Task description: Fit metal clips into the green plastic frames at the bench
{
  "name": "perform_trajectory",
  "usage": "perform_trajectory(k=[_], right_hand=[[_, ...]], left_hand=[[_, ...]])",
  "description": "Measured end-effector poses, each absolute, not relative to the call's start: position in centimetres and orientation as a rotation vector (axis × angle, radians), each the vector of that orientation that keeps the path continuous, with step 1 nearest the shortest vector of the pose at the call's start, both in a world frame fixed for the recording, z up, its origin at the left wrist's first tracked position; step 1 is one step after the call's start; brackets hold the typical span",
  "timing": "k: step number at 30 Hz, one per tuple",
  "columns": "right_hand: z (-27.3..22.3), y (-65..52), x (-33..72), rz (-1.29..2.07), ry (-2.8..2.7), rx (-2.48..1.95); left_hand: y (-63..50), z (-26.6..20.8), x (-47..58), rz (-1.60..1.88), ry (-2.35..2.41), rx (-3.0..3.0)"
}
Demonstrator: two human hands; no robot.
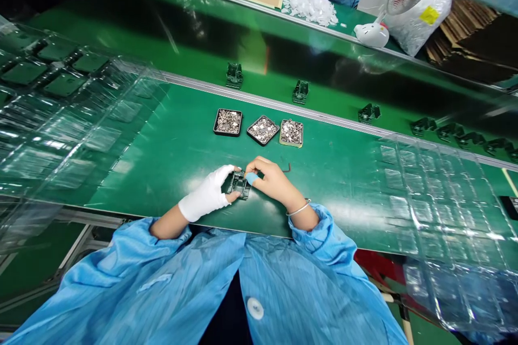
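The left hand point(208, 191), in one white glove, has its grip on one dark part point(239, 187), at the near middle of the counter point(182, 135). The right hand's point(274, 179) grip is narrow there; I cannot tell if it holds anything. Farther sit three trays point(227, 133) of shiny bits point(229, 120)

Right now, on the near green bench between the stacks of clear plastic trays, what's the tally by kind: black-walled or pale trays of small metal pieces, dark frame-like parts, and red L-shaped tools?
Trays of small metal pieces: 3
Dark frame-like part, held in the left hand: 1
Red L-shaped tool: 1
Total: 5
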State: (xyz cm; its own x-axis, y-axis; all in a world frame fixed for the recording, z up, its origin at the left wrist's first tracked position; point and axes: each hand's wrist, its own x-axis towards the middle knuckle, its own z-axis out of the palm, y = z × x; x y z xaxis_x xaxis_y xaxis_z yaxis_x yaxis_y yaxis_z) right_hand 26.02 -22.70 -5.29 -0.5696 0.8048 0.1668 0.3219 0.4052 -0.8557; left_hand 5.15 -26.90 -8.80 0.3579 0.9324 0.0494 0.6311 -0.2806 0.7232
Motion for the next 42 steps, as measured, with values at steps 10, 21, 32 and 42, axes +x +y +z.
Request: perform_trajectory(k=[10, 21, 32, 42], right_hand=[[-5.8, -22.9, 25.5, 0.805, -2.386, -1.004], [-6.2, -23.0, 25.8, 0.636, -2.493, -0.903], [-6.5, -23.7, 25.1, 0.892, -2.191, -1.117], [-5.8, -24.6, 24.0, 0.712, -2.463, -1.119]], left_hand=[[-26.5, -7.0, 5.7, 0.749, 1.429, 2.203], [-26.7, -6.0, 6.3, 0.736, 1.435, 2.361], [-26.6, -6.7, 5.6, 0.694, 1.381, 2.200], [-25.8, -4.1, 6.4, 0.300, 1.577, 2.494]])
